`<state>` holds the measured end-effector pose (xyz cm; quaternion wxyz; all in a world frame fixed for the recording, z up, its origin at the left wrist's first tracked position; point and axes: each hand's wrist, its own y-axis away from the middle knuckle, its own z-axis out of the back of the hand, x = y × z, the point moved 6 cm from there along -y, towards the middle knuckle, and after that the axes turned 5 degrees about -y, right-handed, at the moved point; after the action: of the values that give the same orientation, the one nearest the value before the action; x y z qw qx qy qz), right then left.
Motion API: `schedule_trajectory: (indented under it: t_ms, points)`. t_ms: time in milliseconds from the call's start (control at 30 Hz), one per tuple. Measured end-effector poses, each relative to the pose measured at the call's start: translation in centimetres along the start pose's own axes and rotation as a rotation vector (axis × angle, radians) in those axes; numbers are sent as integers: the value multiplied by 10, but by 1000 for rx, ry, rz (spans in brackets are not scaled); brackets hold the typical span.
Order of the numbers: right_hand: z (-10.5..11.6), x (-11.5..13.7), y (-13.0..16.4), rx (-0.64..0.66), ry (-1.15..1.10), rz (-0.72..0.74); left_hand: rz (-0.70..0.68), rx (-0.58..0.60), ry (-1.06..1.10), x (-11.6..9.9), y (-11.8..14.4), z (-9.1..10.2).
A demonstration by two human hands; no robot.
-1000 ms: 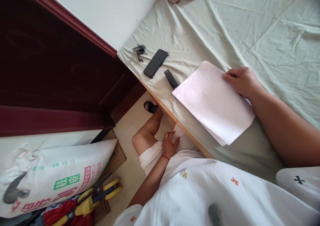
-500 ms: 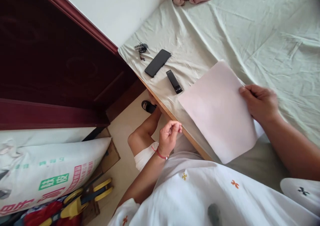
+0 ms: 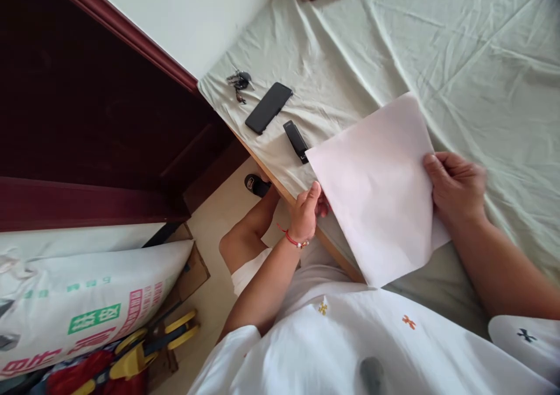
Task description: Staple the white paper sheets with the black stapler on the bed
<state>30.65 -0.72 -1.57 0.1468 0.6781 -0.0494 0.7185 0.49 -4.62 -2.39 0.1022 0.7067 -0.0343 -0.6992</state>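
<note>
White paper sheet (image 3: 380, 185) held over the near edge of the bed (image 3: 437, 45), above the pale green bedsheet. Right hand (image 3: 457, 188) at the sheet's right edge, fingers (image 3: 433, 167) closed on the paper. Left hand (image 3: 308, 211) at the lower left corner, thumb on top, other fingers tucked beneath, pinching it. Just beyond the paper's upper left corner: a black stapler (image 3: 296, 141), a black phone (image 3: 268, 107), then keys (image 3: 238, 81). On the floor, left: a printed sack (image 3: 87, 301), contents unseen.
</note>
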Motion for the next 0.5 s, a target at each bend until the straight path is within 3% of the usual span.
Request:
schedule_trajectory:
  t_ms: [67, 233, 367, 500]
  points:
    - [-2, -1, 1, 59, 83, 35, 45, 40, -24, 3, 1, 2]
    - [-3, -1, 3, 199, 83, 22, 49, -157, -3, 9, 2, 20]
    - [-7, -2, 5, 316, 221, -1, 8, -264, 80, 16, 6, 25]
    - [-6, -7, 2, 334, 298, -34, -103, -274, -72, 15, 10, 24]
